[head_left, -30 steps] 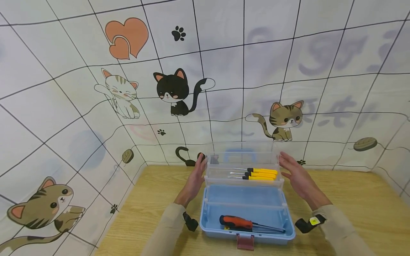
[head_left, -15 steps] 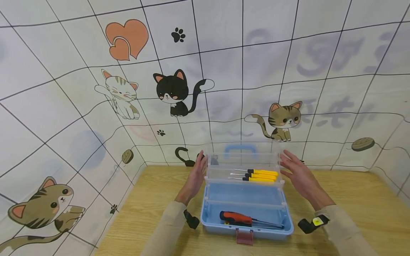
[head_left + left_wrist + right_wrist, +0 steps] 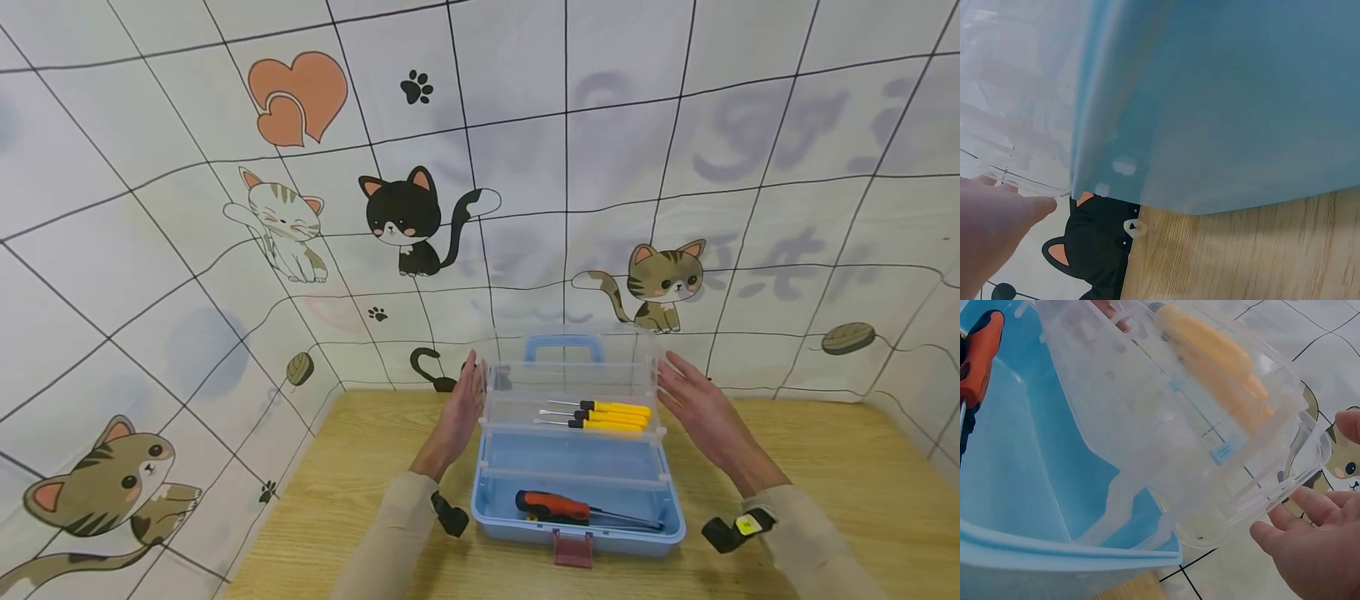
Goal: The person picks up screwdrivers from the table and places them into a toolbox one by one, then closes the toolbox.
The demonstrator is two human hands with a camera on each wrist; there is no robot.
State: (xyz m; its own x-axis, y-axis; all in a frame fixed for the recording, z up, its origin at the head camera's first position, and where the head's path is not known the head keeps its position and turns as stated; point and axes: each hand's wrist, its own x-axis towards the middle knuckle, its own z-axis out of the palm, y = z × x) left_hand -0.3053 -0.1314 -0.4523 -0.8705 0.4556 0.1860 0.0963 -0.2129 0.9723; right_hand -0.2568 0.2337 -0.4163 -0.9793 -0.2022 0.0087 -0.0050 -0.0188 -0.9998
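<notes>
A toolbox with a light-blue base [image 3: 577, 543] stands open, its clear lid [image 3: 513, 377] raised at the back. Several yellow-handled screwdrivers [image 3: 611, 417] lie in the raised clear tray [image 3: 506, 410]. Down in the base rests an orange-and-black screwdriver [image 3: 555, 505], partly covering another tool. My left hand [image 3: 453, 417] is at the left side of the lid and tray, fingers extended. On the opposite side, my right hand [image 3: 705, 417] has its fingers spread along the lid edge. The right wrist view shows the right fingers [image 3: 1310, 506] by the clear plastic; exact contact is hard to tell.
Behind the lid shows a blue carry handle [image 3: 562, 342]. A reddish-brown latch [image 3: 572, 550] hangs at the front of the base. The box stands on a wooden table [image 3: 352, 467], close to a wall covering [image 3: 525, 167] printed with cats and grid lines.
The blue handle shows slightly higher behind the lid, and the box's front edge sits a little farther up in the head view. Both hands stay at the lid's sides.
</notes>
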